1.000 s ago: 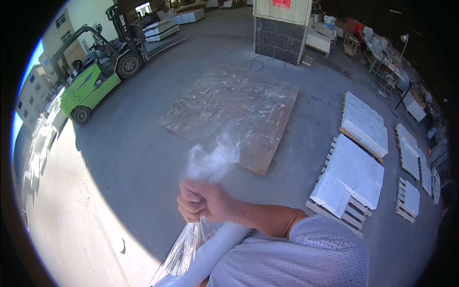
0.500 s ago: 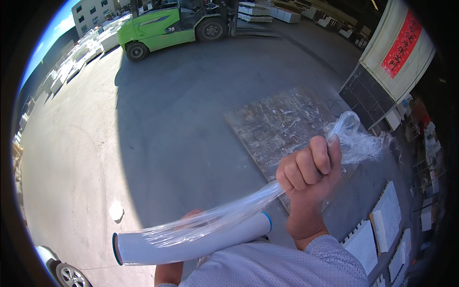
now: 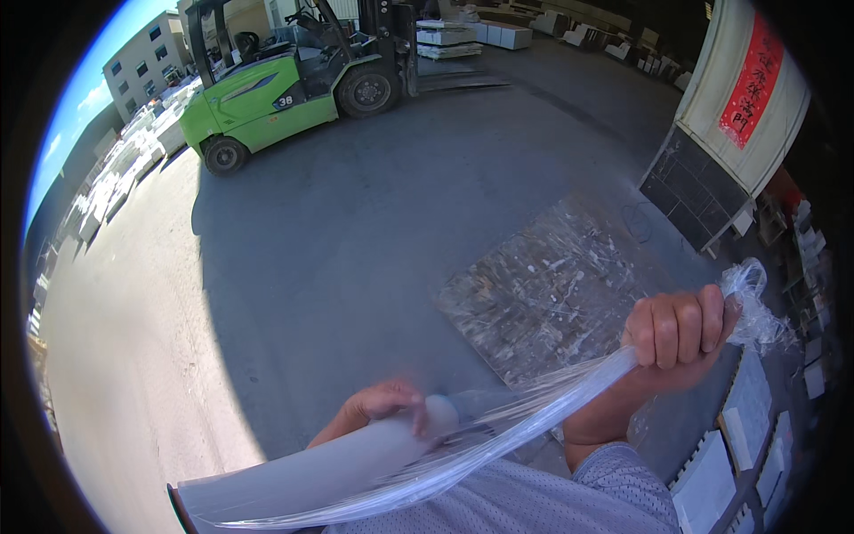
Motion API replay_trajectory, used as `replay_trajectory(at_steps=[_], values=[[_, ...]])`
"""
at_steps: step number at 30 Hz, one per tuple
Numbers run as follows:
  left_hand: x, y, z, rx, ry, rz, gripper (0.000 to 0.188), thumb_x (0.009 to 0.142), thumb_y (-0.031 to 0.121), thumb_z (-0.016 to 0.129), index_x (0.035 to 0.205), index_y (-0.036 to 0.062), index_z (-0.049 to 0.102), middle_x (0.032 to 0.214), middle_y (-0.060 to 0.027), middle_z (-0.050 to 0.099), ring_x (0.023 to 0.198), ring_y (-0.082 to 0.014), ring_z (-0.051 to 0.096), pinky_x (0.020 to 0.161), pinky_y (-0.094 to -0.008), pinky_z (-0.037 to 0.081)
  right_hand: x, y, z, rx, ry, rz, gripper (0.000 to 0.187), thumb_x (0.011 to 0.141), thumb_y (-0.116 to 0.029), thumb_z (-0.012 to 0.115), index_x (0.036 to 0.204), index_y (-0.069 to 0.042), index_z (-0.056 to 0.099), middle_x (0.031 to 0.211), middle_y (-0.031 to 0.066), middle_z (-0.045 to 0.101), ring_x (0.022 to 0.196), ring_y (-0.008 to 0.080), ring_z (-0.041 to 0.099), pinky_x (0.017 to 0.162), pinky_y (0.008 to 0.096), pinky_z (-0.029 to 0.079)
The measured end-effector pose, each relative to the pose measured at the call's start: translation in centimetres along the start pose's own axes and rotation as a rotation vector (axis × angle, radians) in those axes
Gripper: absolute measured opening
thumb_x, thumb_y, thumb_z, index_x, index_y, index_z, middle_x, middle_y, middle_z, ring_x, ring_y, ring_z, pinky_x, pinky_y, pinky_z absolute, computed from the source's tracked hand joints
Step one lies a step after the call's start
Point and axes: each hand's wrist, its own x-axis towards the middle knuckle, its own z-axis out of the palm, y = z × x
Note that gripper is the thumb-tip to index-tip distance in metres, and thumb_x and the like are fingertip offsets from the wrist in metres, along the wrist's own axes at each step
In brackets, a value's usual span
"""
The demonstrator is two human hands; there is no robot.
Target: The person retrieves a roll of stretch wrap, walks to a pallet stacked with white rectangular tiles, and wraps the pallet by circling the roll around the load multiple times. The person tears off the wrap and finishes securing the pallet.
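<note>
A thick roll of clear stretch film (image 3: 311,465) lies slantwise across my body at the bottom, its right end higher. My left hand (image 3: 391,402), slightly blurred, reaches from behind and curls its fingers over the roll near that end. Out to the right, my right hand (image 3: 680,329) is closed in a fist round the pulled-out film (image 3: 534,423), which is gathered into a taut rope with looser strands. Beyond the fist sticks out a crumpled bunch of film (image 3: 758,307). The roll's lower left end has a dark rim.
A worn, stained board (image 3: 543,285) lies on the concrete ahead. A green forklift (image 3: 258,98) stands at the far left, its forks pointing right. White slabs (image 3: 707,481) lean at the lower right. A pale panel with a red banner (image 3: 752,84) stands at the far right.
My right hand has moved right, drawing out more film. The roll has shifted down and left and tilted; my left hand now shows over its right end. The view has swung slightly.
</note>
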Motion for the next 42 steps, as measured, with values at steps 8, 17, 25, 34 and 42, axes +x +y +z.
replay_trajectory(at_steps=[8,17,25,34,42], values=[[-3.4,14.4,-17.1,-0.169,0.410,-0.084,0.030,0.096,0.023,0.050,0.096,-0.0026,0.066,0.089,-0.0165,0.068,0.092,-0.0270,0.066,0.089,-0.0386,0.052,12.5,13.5,-16.8,0.001,0.080,0.146,0.047,0.104,-0.041,0.017,0.070,-0.016,0.038,0.050,-0.0041,0.037,0.039,0.0099,0.031,0.042,0.0286,0.029],[9.4,33.9,-43.9,0.429,0.825,0.067,0.048,0.101,0.038,0.036,0.095,-0.0023,0.061,0.080,-0.0100,0.063,0.066,-0.0171,0.059,0.066,-0.0304,0.050,25.6,25.5,-45.4,-0.374,0.851,-0.083,0.039,0.101,-0.037,0.038,0.069,-0.015,0.037,0.052,-0.0053,0.025,0.043,0.0082,0.021,0.040,0.0260,0.018],[25.0,51.5,-57.5,0.271,0.625,0.298,0.057,0.103,0.043,0.024,0.109,-0.0026,0.059,0.098,-0.0142,0.062,0.086,-0.0207,0.059,0.079,-0.0359,0.049,37.7,24.8,-67.1,-0.590,1.276,-0.346,0.035,0.099,-0.031,0.045,0.069,-0.014,0.036,0.056,-0.0043,0.025,0.044,0.0084,0.021,0.041,0.0261,0.018],[48.2,66.5,-72.3,0.282,0.402,0.391,0.062,0.100,0.048,0.025,0.120,-0.0034,0.053,0.119,-0.0161,0.056,0.112,-0.0249,0.052,0.096,-0.0399,0.040,41.7,19.6,-96.1,-0.737,1.626,-0.435,0.033,0.097,-0.034,0.046,0.071,-0.014,0.038,0.057,-0.0038,0.027,0.045,0.0092,0.022,0.042,0.0277,0.018],[68.4,79.9,-86.6,0.290,0.443,0.282,0.065,0.098,0.049,0.035,0.133,-0.0054,0.043,0.135,-0.0178,0.047,0.129,-0.0287,0.042,0.107,-0.0417,0.032,58.7,22.0,-114.7,-1.189,1.392,-0.154,0.033,0.095,-0.034,0.054,0.072,-0.014,0.042,0.057,-0.0052,0.032,0.046,0.0058,0.029,0.043,0.0253,0.021]])
